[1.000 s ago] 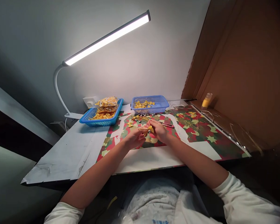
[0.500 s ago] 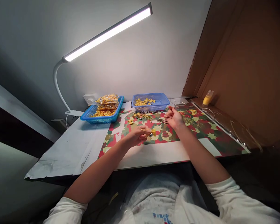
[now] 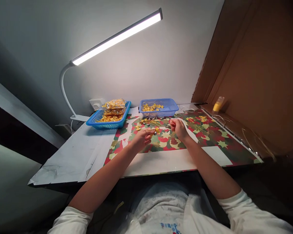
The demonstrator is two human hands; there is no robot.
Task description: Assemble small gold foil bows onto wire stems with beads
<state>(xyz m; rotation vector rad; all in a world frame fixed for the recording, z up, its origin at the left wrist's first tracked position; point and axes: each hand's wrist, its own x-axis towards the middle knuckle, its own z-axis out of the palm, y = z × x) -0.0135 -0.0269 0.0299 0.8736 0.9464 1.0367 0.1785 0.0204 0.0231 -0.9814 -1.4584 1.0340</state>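
Pinched in the fingertips of my left hand point(image 3: 141, 138) is a small yellow ribbon bow point(image 3: 157, 130), with a silver bell point(image 3: 155, 133) hanging at it. To the right, my right hand point(image 3: 178, 128) is closed with fingers curled together; what they hold, if anything, is too small to make out. A thin dark metal tool point(image 3: 168, 126) lies just left of it, partly covered by that hand. Beyond my hands lie several gold twist ties point(image 3: 150, 122) and loose silver bells point(image 3: 156, 118). Another yellow bow point(image 3: 138, 128) rests on the patterned sheet behind my left hand.
A blue basket point(image 3: 88, 123) with bagged and loose yellow bows stands back left. Another blue basket point(image 3: 174, 112) holds more bows. A lamp point(image 3: 117, 37) hangs above. Gold scraps point(image 3: 201, 126) lie right, near a yellow bottle point(image 3: 218, 104) by the cardboard wall point(image 3: 258, 81).
My right hand has moved left, closer to my left hand, and its fingers have curled in. My left hand has risen slightly with the bow and bell. The view has shifted a little.
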